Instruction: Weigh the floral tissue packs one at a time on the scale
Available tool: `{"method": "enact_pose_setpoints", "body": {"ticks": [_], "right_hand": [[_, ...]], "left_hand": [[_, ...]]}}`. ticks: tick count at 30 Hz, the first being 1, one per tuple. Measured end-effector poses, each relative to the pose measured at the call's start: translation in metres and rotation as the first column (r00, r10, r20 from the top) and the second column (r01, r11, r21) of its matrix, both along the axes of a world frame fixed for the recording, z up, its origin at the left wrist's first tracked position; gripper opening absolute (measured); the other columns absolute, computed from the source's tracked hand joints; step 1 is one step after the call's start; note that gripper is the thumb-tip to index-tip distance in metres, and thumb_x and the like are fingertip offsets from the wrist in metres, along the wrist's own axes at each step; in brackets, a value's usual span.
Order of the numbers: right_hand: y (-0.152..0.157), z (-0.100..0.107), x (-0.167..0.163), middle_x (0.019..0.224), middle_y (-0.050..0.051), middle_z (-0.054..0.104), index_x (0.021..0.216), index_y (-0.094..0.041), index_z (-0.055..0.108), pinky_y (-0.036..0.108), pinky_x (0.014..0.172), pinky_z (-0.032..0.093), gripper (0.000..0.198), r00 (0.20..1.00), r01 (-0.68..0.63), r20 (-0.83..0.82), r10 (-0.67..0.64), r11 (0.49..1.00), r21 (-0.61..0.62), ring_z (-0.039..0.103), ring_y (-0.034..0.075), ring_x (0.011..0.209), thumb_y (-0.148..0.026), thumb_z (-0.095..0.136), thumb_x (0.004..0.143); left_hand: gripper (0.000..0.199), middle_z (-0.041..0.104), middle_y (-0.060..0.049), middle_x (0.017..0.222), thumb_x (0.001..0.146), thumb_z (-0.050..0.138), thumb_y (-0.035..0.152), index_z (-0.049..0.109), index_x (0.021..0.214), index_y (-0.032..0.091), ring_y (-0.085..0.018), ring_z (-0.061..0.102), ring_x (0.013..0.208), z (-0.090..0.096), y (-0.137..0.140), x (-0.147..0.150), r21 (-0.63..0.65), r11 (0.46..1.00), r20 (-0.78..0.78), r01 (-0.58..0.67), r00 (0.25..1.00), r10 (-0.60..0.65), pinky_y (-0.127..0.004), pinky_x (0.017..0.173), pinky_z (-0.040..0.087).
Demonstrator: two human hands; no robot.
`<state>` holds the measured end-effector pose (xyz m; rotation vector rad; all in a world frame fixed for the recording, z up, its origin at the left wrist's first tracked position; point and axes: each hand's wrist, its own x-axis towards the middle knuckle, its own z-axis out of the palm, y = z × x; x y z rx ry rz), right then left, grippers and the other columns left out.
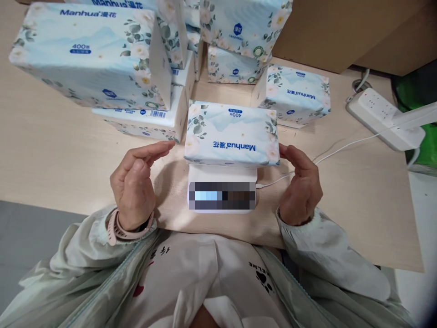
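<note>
A pack of tissues (232,134), pale blue with flowers and Manhua lettering upside down to me, rests on a small white scale (221,174). The scale's front display is blurred out. Left of the pack, my left hand (134,182) is held apart from it, fingers stretched out toward it and nothing in the palm. My right hand (302,182) stands at the pack's right side with fingers extended, the fingertips at or very near its edge; whether they touch I cannot tell. The right hand holds nothing that I can see.
Stacked tissue packs (92,54) stand at the back left. More tissue packs (239,64) are stacked behind the scale, and one tissue pack (297,93) sits to the right. A white cable (336,150) runs from the scale past a power strip (385,118). Cardboard (317,32) stands behind.
</note>
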<state>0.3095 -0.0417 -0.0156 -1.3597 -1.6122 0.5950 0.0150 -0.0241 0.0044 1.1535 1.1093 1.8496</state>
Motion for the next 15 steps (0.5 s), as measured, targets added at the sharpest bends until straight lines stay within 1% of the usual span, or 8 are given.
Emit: {"method": "enact_pose_setpoints", "body": {"ticks": [2, 4, 10, 13, 15], "right_hand": [[-0.0003, 0.0001, -0.0013, 0.151, 0.012, 0.074, 0.159, -0.034, 0.062, 0.078, 0.123, 0.051, 0.068, 0.999, 0.04, 0.0, -0.04, 0.999, 0.035, 0.066, 0.044, 0.145, -0.071, 0.031, 0.11], [-0.0002, -0.0012, -0.0016, 0.15, 0.011, 0.074, 0.159, -0.036, 0.063, 0.076, 0.123, 0.051, 0.067, 0.999, 0.04, 0.008, -0.041, 0.998, 0.047, 0.067, 0.044, 0.144, -0.07, 0.031, 0.111], [0.002, -0.0069, -0.001, 0.151, 0.003, 0.075, 0.161, -0.049, 0.06, 0.077, 0.121, 0.052, 0.054, 0.998, -0.005, -0.061, 0.014, 0.988, 0.154, 0.07, 0.043, 0.141, -0.058, 0.037, 0.113], [0.0017, -0.0077, 0.0, 0.15, 0.003, 0.075, 0.16, -0.048, 0.061, 0.077, 0.122, 0.051, 0.055, 0.998, 0.008, -0.066, 0.002, 0.989, 0.147, 0.069, 0.044, 0.142, -0.061, 0.037, 0.113], [0.0007, -0.0081, 0.002, 0.153, 0.006, 0.073, 0.162, -0.045, 0.059, 0.076, 0.125, 0.049, 0.06, 1.0, -0.001, -0.03, 0.004, 0.995, 0.098, 0.066, 0.042, 0.145, -0.065, 0.032, 0.112]], "left_hand": [[0.03, 0.089, -0.008, 0.105, 0.107, 0.065, 0.033, 0.091, 0.1, 0.018, -0.024, 0.085, 0.105, 0.0004, 0.0, 0.0004, 0.004, 1.0, -0.003, -0.009, 1.0, 0.009, -0.036, 0.099, 0.067], [0.03, 0.089, -0.008, 0.105, 0.107, 0.065, 0.032, 0.091, 0.101, 0.018, -0.024, 0.085, 0.106, 0.0002, 0.0002, 0.0002, 0.01, 1.0, -0.008, -0.009, 1.0, 0.009, -0.037, 0.099, 0.067], [0.03, 0.089, -0.008, 0.105, 0.107, 0.066, 0.033, 0.091, 0.101, 0.019, -0.024, 0.085, 0.105, -0.0007, 0.0011, -0.0013, 0.005, 1.0, -0.018, -0.007, 1.0, 0.007, -0.037, 0.098, 0.068], [0.03, 0.089, -0.008, 0.105, 0.107, 0.065, 0.032, 0.091, 0.1, 0.019, -0.025, 0.085, 0.105, -0.0012, 0.0006, -0.0012, 0.003, 1.0, -0.027, -0.024, 0.999, 0.024, -0.039, 0.098, 0.068], [0.03, 0.089, -0.008, 0.105, 0.107, 0.063, 0.031, 0.091, 0.1, 0.02, -0.025, 0.085, 0.104, -0.0017, 0.0, -0.0014, 0.003, 0.999, -0.023, -0.034, 0.999, 0.034, -0.039, 0.099, 0.068]]}}
